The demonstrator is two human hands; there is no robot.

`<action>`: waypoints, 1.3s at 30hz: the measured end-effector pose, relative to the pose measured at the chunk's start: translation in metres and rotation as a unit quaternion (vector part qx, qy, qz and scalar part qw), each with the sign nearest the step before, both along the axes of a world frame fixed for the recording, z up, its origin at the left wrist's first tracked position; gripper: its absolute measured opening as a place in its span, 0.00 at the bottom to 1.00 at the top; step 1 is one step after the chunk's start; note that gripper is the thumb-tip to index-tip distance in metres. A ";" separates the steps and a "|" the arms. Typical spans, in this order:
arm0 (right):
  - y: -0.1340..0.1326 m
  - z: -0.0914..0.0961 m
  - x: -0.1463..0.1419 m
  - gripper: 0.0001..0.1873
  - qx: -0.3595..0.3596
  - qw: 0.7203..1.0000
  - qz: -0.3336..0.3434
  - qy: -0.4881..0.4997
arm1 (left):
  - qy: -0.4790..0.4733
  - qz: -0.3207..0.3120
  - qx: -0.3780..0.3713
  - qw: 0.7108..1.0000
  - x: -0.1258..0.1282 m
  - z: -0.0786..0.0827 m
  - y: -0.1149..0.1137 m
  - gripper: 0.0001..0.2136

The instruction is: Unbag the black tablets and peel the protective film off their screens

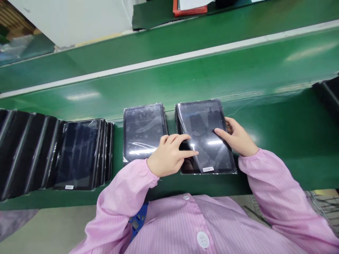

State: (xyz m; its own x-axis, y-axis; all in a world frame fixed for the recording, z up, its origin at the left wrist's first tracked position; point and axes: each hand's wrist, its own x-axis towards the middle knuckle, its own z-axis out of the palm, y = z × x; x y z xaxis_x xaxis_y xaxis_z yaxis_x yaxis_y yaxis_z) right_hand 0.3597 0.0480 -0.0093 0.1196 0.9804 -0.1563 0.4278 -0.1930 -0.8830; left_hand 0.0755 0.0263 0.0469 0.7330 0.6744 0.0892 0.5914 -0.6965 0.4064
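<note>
A dark tablet in a clear plastic sleeve (205,123) lies flat on the green bench in front of me, with a small white label near its front edge. My left hand (169,155) rests on its left edge, fingers curled and thumb and forefinger stretched onto the film. My right hand (237,137) holds the right edge, forefinger pressing on the screen. A second wrapped tablet (144,130) lies just to the left, touched by neither hand.
A row of several wrapped tablets (79,155) leans on edge at the left. More dark units (327,93) sit at the far right. The green conveyor belt (185,81) runs behind. A red tray (189,8) stands at the back.
</note>
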 end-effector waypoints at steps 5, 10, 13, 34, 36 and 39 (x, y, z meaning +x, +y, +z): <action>-0.002 0.002 -0.003 0.27 0.041 0.998 -0.045 -0.036 | -0.005 0.111 0.035 0.993 -0.025 -0.001 0.003 0.23; -0.002 0.009 -0.009 0.27 0.037 0.996 -0.066 0.036 | 0.014 0.421 0.057 0.905 -0.085 -0.012 -0.008 0.22; -0.001 0.016 -0.013 0.26 0.061 0.992 -0.072 0.080 | 0.059 0.524 -0.020 0.849 -0.099 -0.017 -0.013 0.34; -0.080 0.049 -0.093 0.05 0.177 0.942 0.168 -0.230 | -0.031 0.183 0.026 0.982 -0.007 -0.022 -0.043 0.24; -0.076 0.046 -0.085 0.04 0.143 0.952 0.172 -0.208 | 0.008 0.216 0.029 0.976 -0.012 -0.021 -0.045 0.21; -0.069 0.046 -0.069 0.02 0.109 0.966 0.191 -0.133 | 0.047 0.198 0.006 0.979 -0.017 -0.019 -0.050 0.19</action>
